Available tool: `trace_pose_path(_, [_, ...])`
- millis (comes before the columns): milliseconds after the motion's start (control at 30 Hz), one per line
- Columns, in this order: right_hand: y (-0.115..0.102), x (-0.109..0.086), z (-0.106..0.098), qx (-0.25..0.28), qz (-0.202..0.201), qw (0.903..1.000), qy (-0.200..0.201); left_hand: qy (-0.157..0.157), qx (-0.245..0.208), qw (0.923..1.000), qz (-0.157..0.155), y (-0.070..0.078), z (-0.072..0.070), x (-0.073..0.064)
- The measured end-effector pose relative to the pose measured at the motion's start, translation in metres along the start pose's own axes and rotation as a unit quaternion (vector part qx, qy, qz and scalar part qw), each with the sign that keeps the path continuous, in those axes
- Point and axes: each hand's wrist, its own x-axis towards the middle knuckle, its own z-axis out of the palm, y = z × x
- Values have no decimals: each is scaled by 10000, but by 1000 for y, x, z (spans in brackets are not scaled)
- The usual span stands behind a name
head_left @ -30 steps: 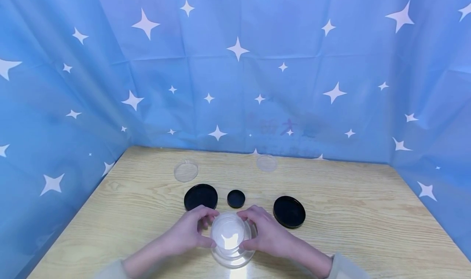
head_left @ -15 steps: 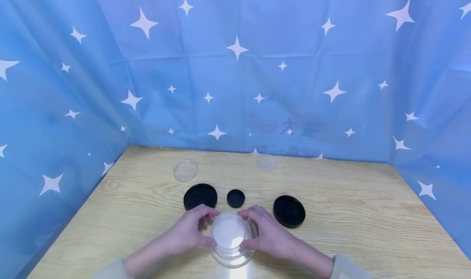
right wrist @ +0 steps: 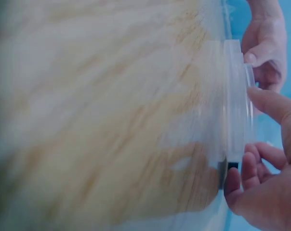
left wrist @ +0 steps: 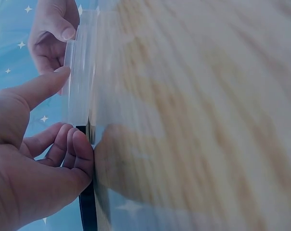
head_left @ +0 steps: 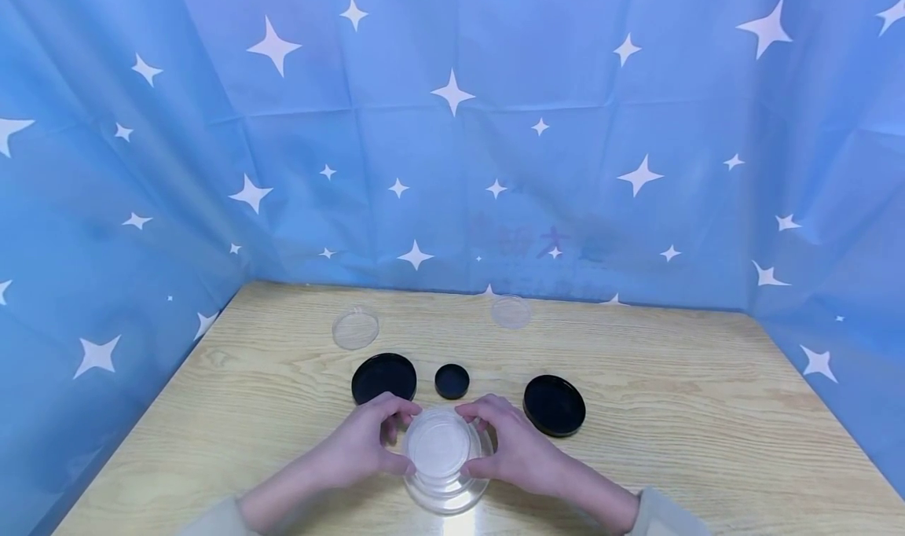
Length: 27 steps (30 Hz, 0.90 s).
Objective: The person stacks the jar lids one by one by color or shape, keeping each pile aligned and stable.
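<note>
Near the table's front edge, clear petri dishes are stacked, the smaller upper dish [head_left: 438,442] lying over a wider bottom dish [head_left: 452,507]. From the left, my left hand [head_left: 371,440] holds the upper dish between a thumb at its near side and fingers at its far side. My right hand [head_left: 507,451] mirrors this grip on the right edge. Side-on in the left wrist view, the clear stack [left wrist: 83,77] stands flat on the wood, with the left thumb [left wrist: 51,84] at the topmost rim. The right wrist view shows the right thumb [right wrist: 268,98] at that rim too.
Beyond the hands lie three black round dishes: a large one [head_left: 384,379] at left, a small one [head_left: 452,381] in the middle, another large one [head_left: 555,405] at right. Two clear discs, one left [head_left: 356,328] and one right [head_left: 511,313], lie near the starry blue curtain [head_left: 452,167].
The bright reflection on the upper dish has shrunk and faded. Both hands keep their places around it.
</note>
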Motion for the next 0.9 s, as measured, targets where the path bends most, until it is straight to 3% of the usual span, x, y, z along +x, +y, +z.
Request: trace_pose_path(900, [2, -2, 1, 23, -78, 10000, -25, -76, -12, 10000, -31, 4, 0, -2])
